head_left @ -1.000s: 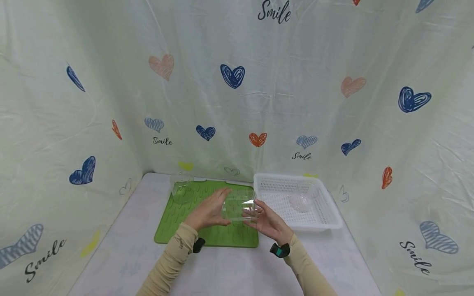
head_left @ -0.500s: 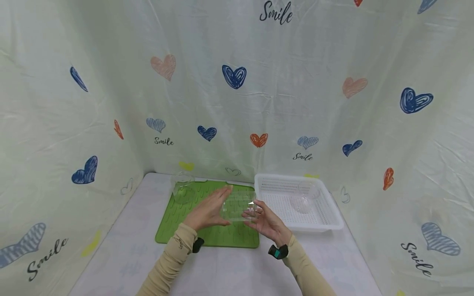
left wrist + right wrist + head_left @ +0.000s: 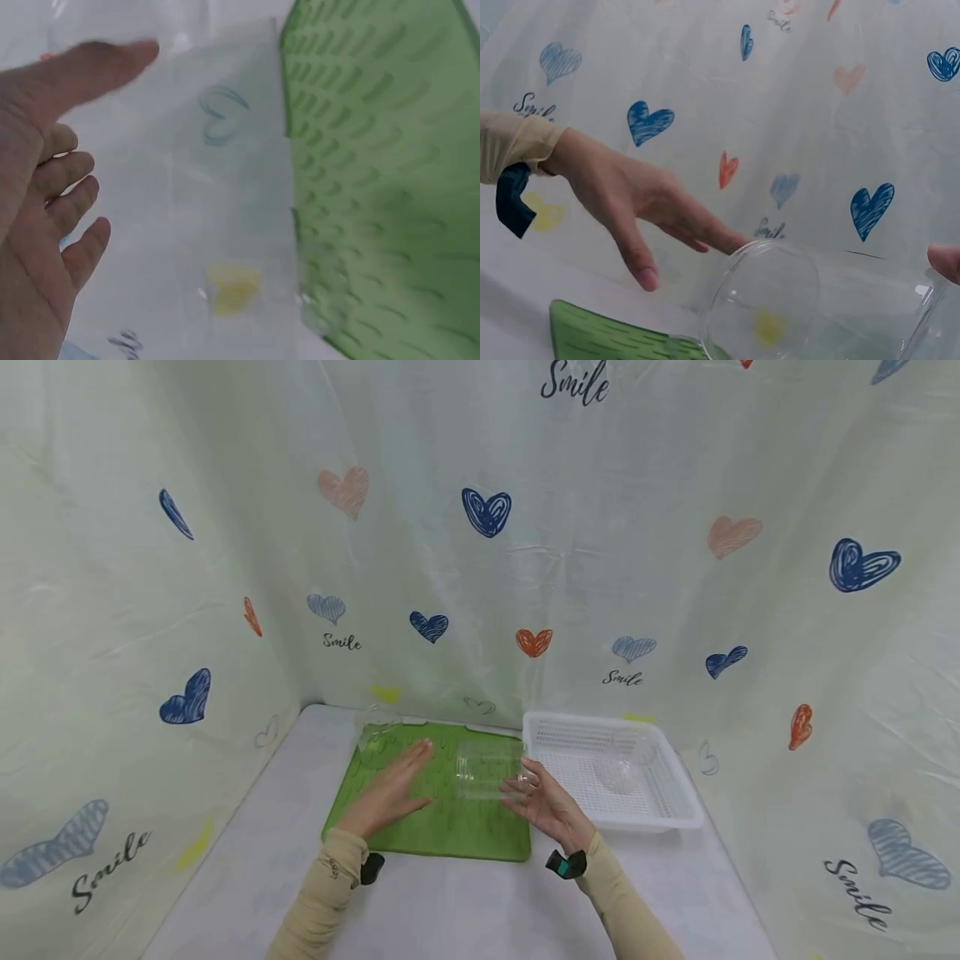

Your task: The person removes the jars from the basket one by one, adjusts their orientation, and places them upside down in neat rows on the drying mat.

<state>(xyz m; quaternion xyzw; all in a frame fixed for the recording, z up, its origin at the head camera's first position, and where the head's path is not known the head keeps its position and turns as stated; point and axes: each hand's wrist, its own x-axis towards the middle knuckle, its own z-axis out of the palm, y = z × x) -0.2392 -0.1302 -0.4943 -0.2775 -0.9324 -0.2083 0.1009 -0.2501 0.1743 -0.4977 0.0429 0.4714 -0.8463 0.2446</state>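
Observation:
In the head view my right hand [image 3: 551, 806] grips one end of a clear cylindrical jar [image 3: 487, 770], held on its side above a green ribbed mat [image 3: 450, 839]. The right wrist view has the jar's round rim [image 3: 724, 289] facing left, with the right thumb [image 3: 946, 261] at the other end. To the left of the jar, my left hand [image 3: 386, 793] is spread, thumb apart from the fingers, holding nothing. A gap separates it from the jar in the head view. Another clear vessel [image 3: 375, 739] stands at the mat's back left corner.
A white perforated plastic basket [image 3: 645, 821] sits right of the mat, with a clear vessel [image 3: 618, 772] lying inside. White cloth [image 3: 465, 902] covers the table. A curtain printed with hearts [image 3: 600, 560] hangs close behind and at both sides.
My left hand has come off the jar and moved left. The right hand keeps hold of the jar, which has shifted slightly. The head view has turned a little.

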